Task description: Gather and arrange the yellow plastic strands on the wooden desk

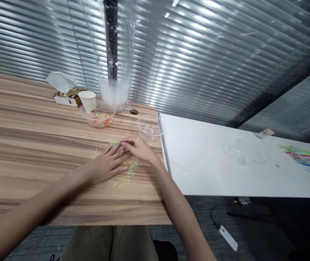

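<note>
My left hand (108, 164) lies flat on the wood-grain table (49, 145), palm down with its fingers spread. Under and around it are small yellow-green strips (130, 173), partly hidden by the palm and fingers. My right hand (139, 148) meets the left fingertips from the right, its thumb and index finger pressed together. Whatever is between those fingers is too small to make out. Just behind the right hand stands a see-through plastic bowl (150, 136). Farther left, another plastic bowl (111, 115) contains red and yellow bits (102, 120).
A paper cup (88, 101) stands by the bowl of bits, near a tissue pack (66, 99). Stacked plastic tubs (114, 95) are at the back in a clear bag. On the white table (198, 156) lie round plastic pieces (235, 154) and colourful strips (301, 156). Blinds rise behind.
</note>
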The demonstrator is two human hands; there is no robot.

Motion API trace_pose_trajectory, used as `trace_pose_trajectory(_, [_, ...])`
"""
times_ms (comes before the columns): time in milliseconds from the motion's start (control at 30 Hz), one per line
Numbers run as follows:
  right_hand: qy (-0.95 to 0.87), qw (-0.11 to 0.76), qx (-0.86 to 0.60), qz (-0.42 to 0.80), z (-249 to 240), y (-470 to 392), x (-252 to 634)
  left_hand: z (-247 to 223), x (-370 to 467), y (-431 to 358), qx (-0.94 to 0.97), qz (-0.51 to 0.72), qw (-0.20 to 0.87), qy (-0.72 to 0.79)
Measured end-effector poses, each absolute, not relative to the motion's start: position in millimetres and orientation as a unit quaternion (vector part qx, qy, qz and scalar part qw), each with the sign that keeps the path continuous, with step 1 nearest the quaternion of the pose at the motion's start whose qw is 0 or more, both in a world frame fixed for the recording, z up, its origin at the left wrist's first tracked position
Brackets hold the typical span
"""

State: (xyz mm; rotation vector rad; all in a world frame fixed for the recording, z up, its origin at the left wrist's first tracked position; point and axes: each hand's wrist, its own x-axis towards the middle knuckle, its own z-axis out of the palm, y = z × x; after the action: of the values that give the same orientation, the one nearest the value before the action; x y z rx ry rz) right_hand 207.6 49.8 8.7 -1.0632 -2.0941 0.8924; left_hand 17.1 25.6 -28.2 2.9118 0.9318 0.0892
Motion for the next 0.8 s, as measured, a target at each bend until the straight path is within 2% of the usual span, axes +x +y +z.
trace_pose_trajectory(800, [-0.778, 0.295, -0.389, 0.395, 9.4, 51.7, 210.2, -24.1, 17.1, 25.1, 0.95, 0.02, 0.043, 0.307])
